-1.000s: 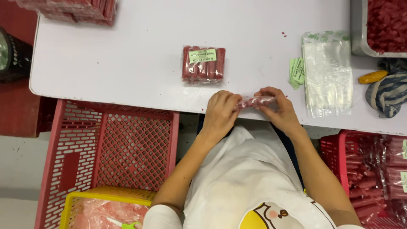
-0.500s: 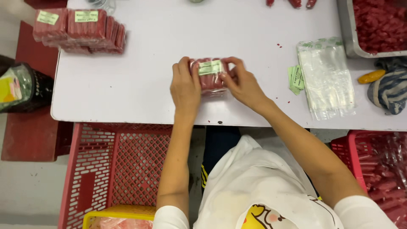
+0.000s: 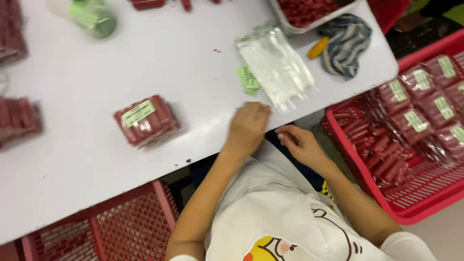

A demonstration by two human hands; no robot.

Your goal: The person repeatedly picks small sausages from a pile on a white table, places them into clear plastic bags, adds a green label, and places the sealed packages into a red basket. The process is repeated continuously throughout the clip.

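Left hand (image 3: 247, 126) lies knuckles up at the near edge of the white surface (image 3: 87, 72), its curled fingers reaching toward the stack of clear empty plastic bags (image 3: 278, 65); we see nothing grasped in it. Our right hand (image 3: 300, 145) hovers just off the edge, loosely curled and also empty. As we judge it, one round is done: a sealed clear packet of red sticks with a pale green label (image 3: 146, 121) lies on the surface well to the left, apart from both hands. More such labelled packets fill the red plastic crate (image 3: 386, 193) on our right, above loose red sticks. Small green paper labels (image 3: 248, 79) wait beside the bags, and a grey tray of loose red sticks (image 3: 309, 9) sits at the far edge, so more packing appears to be left.
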